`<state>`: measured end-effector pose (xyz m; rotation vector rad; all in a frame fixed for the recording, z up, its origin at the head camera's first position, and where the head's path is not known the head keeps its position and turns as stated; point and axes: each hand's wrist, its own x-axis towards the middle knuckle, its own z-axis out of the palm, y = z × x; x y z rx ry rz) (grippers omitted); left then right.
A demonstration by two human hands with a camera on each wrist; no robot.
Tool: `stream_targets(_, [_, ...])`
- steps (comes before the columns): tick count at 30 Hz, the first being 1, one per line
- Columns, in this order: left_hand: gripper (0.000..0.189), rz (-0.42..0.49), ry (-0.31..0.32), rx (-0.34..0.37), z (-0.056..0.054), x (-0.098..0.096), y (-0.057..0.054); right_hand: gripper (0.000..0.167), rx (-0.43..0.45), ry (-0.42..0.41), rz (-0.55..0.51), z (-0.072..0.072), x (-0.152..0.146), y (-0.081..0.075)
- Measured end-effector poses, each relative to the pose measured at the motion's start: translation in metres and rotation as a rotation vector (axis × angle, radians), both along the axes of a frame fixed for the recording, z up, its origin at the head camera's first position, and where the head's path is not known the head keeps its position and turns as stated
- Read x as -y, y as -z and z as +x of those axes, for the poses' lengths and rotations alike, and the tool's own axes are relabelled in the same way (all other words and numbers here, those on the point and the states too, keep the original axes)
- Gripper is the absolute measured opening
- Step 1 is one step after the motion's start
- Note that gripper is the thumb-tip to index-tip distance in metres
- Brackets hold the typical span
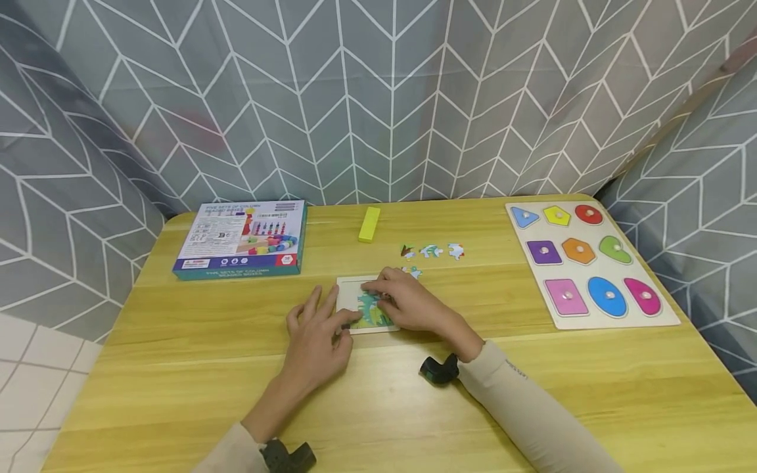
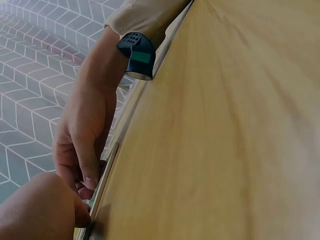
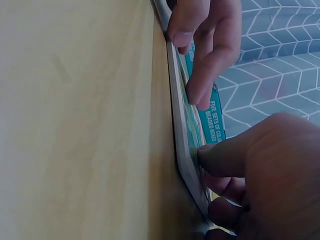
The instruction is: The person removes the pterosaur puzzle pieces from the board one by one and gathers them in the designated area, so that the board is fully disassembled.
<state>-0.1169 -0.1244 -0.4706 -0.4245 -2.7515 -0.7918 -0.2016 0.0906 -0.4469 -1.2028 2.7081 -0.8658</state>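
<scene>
A small jigsaw board (image 1: pixel 345 303) with a pale frame and a partly filled green-and-blue picture lies between both hands. My left hand (image 1: pixel 317 341) is at its left side, fingers spread, the index fingertip touching the board. In the right wrist view, that hand's thumb (image 3: pixel 182 38) is by the near edge. From the right, my right hand (image 1: pixel 408 301) reaches over the board, pinching a puzzle piece low against the picture; its fingers mostly hide the piece. Loose puzzle pieces (image 1: pixel 431 251) lie just beyond, one (image 1: pixel 412 271) partly behind the right hand.
A beaded-toy box (image 1: pixel 239 240) lies at the back left, a yellow block (image 1: pixel 369 225) at the back middle. A shape board (image 1: pixel 535 276) with several knobbed coloured shapes lies at the right. Behind the table (image 1: pixel 378 407) hangs a grey patterned curtain (image 1: pixel 367 98).
</scene>
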Motion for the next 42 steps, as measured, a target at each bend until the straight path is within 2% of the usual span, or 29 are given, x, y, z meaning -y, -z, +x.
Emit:
stream_targets(7, [0.032, 0.016, 0.040, -0.018, -0.0013, 0.0035, 0.0017, 0.036, 0.073, -0.029, -0.008, -0.0071, -0.0019, -0.0026])
stream_targets(12, [0.033, 0.028, 0.042, -0.022, -0.0001, 0.0055, 0.0019, 0.036, 0.114, -0.041, -0.037, -0.0094, -0.0017, -0.0031])
stream_targets(25, [0.034, 0.044, 0.041, -0.020, 0.0006, 0.0046, 0.0018, 0.032, 0.170, -0.006, -0.139, -0.0077, -0.0011, -0.0007])
stream_targets(35, [0.034, 0.047, 0.041, -0.003, 0.0002, 0.0040, 0.0007, 0.026, 0.211, 0.036, -0.165, -0.0088, 0.0021, 0.0014])
stream_targets(42, [0.032, 0.039, 0.041, 0.005, 0.0004, 0.0046, 0.0002, 0.027, 0.158, 0.031, -0.147, -0.0080, 0.0038, 0.0018])
